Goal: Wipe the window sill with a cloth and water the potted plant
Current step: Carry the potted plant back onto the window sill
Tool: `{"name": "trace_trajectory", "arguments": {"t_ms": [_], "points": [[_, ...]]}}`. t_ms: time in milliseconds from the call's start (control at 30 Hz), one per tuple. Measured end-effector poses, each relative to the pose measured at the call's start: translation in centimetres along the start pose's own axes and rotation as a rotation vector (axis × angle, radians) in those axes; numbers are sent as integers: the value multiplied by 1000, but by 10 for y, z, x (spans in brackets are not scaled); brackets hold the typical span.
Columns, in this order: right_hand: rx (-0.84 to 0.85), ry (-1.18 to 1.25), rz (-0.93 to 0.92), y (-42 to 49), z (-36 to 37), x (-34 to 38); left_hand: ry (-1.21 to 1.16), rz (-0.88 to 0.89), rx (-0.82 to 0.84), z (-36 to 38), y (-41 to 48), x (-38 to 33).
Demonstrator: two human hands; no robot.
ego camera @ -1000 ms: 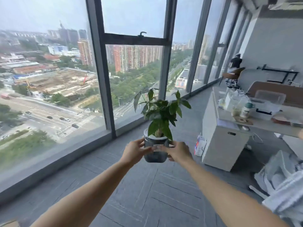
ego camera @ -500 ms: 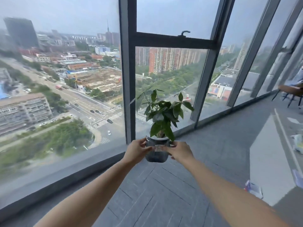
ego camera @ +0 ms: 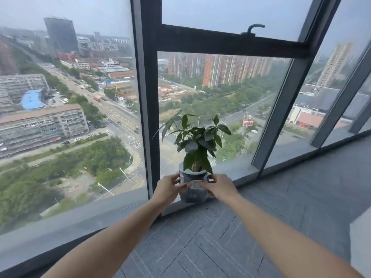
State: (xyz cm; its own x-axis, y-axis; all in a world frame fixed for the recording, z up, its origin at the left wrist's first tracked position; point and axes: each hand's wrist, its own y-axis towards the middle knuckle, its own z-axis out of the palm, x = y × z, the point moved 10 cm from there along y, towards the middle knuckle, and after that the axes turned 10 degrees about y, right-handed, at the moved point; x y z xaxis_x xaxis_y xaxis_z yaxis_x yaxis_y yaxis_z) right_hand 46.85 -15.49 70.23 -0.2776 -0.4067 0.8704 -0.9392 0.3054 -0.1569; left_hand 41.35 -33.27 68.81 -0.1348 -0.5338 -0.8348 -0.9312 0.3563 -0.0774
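A small potted plant (ego camera: pixel 193 186) with dark green leaves grows in a ribbed grey pot with a white rim and a small label. My left hand (ego camera: pixel 167 189) grips the pot's left side and my right hand (ego camera: pixel 219 188) grips its right side. The pot is at the low grey window sill (ego camera: pixel 239 170), its base at the sill's front edge beside the dark window post; I cannot tell whether it rests on the sill. No cloth and no watering vessel are in view.
Tall glass panes in dark frames (ego camera: pixel 149 109) rise straight from the sill, with a latch handle (ego camera: pixel 254 29) high up. Grey carpet tiles (ego camera: pixel 200 237) cover the floor below. A pale furniture edge (ego camera: pixel 361 243) shows at the right border.
I have stepped closer to the window while turning left, carrying the plant in both hands. The pot has gone from mid-air over the floor down to the sill.
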Motion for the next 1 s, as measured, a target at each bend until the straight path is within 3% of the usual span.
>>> {"name": "trace_trajectory", "arguments": {"t_ms": [300, 533, 800, 1000], "points": [[183, 23, 21, 204, -14, -12, -58, -156, -97, 21, 179, 11], [237, 17, 70, 340, 33, -83, -28, -237, -156, 57, 292, 85], [243, 16, 29, 469, 144, -241, -50, -278, -254, 147, 393, 269], [276, 86, 67, 545, 253, -388, -172, -426, -308, 229, 439, 447]]}}
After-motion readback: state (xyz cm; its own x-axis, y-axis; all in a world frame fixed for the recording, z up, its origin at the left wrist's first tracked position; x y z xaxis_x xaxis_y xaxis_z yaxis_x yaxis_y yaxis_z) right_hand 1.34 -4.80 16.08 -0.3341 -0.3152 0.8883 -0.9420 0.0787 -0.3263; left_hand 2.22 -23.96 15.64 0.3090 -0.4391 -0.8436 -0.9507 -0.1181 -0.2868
